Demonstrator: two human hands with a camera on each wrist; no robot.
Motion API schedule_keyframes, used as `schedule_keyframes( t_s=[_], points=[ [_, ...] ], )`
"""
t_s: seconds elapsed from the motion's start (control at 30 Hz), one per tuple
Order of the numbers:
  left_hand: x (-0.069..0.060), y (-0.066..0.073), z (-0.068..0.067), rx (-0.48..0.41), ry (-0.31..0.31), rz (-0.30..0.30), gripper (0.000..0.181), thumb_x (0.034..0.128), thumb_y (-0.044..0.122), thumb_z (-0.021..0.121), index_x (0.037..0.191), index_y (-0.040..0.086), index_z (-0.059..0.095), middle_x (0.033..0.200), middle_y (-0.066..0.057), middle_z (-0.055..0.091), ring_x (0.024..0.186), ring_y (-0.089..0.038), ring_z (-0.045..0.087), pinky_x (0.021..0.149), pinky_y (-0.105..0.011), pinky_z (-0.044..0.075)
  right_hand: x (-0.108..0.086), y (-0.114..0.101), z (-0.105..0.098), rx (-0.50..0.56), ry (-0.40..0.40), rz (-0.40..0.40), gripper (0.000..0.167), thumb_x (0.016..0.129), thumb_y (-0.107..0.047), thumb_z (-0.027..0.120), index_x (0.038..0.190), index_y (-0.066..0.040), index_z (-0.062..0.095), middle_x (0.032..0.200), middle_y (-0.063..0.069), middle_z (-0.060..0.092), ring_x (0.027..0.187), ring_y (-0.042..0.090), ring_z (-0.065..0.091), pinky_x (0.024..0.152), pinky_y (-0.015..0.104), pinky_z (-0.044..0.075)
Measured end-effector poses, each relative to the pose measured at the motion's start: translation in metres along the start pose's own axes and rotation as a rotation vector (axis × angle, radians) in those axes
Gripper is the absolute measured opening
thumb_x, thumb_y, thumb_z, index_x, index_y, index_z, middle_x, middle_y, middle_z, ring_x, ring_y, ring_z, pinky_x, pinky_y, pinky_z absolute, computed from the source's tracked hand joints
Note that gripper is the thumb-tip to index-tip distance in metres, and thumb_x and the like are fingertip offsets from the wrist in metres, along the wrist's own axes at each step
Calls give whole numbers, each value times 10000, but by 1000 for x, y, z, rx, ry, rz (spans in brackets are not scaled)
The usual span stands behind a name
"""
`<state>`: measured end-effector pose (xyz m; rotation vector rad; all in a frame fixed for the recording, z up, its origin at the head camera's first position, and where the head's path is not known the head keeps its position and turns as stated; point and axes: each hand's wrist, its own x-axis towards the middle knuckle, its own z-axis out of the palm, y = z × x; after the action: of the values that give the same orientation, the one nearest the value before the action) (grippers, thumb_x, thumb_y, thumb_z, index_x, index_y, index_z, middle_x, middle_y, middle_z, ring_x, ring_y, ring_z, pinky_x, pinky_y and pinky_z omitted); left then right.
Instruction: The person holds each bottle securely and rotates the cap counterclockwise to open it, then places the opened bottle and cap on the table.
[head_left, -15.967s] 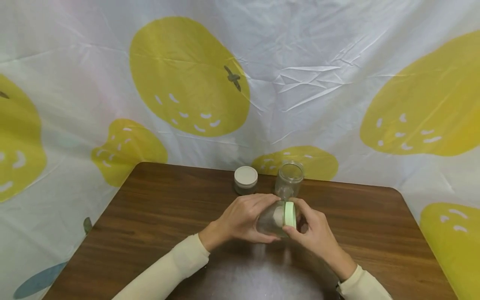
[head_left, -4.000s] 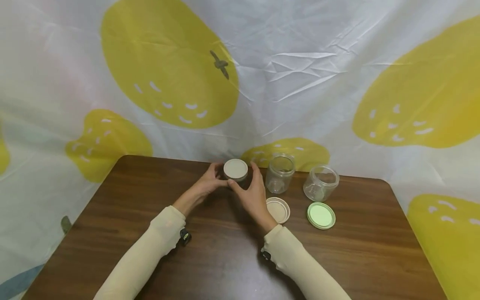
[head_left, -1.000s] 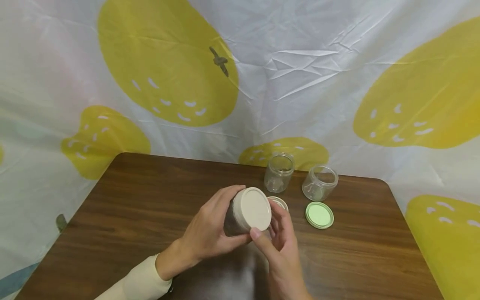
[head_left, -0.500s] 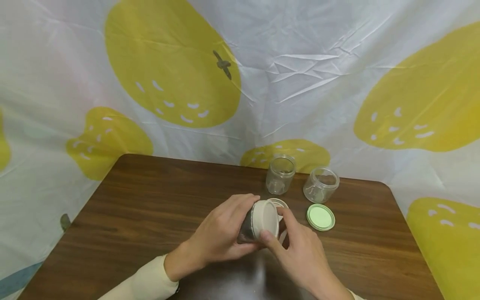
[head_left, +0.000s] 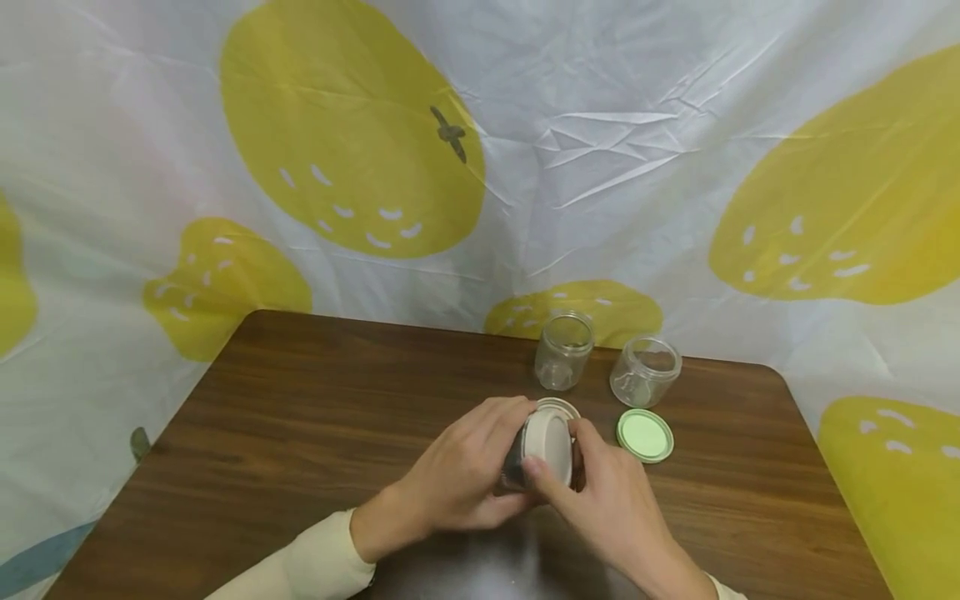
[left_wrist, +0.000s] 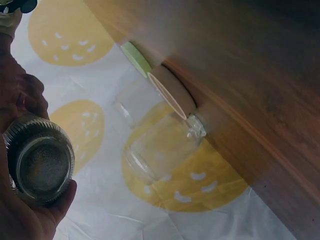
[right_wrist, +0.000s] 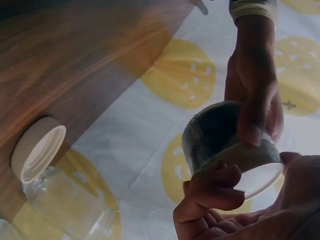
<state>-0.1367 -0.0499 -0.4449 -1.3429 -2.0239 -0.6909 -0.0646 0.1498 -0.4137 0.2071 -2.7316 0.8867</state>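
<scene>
Above the table, my left hand point(head_left: 461, 467) holds a small jar point(head_left: 514, 462) with a dark body, its fingers and thumb round the side. The jar is tipped so its white lid point(head_left: 553, 446) faces right. My right hand point(head_left: 611, 500) grips that lid by the rim, thumb on the near side and fingers on the far side. In the left wrist view the round base of the jar point(left_wrist: 45, 165) shows. From the right wrist, curled fingers lie along the lid point(right_wrist: 260, 180), which sits on the jar.
Behind the hands stand a taller clear jar point(head_left: 564, 354) and a shorter clear jar point(head_left: 645, 371), both lidless. A green lid point(head_left: 645, 435) and a cream lid point(head_left: 561, 405) lie in front of them. A lemon-print cloth point(head_left: 600, 208) hangs beyond the wooden table point(head_left: 337, 400).
Sixteen seconds ago the hands held a green-lidded jar; that lid now lies on the table. The white-lidded jar was lifted from the back, and has since shifted right, its lid turning rightward.
</scene>
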Motion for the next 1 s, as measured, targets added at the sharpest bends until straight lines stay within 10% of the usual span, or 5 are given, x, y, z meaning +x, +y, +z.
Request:
schedule_keyframes(
  t_s=[0.73, 1.0],
  points=[
    [-15, -5, 17, -77, -181, -83, 901, 786, 505, 873, 1463, 43, 500, 1350, -35, 643, 1189, -124, 643, 1000, -254, 563, 1, 42, -6, 87, -208, -307, 957, 814, -372, 915, 1619, -252, 411, 1044, -132, 618, 853, 18, 578, 648, 196, 519],
    [-13, -6, 20, -69, -170, -81, 892, 776, 517, 871, 1449, 57, 509, 1341, -20, 643, 1181, -116, 643, 1006, -248, 556, 1, 42, -9, 141, -220, -300, 925, 854, -394, 882, 1630, -265, 396, 1117, -115, 617, 942, 30, 606, 698, 224, 562]
  ],
)
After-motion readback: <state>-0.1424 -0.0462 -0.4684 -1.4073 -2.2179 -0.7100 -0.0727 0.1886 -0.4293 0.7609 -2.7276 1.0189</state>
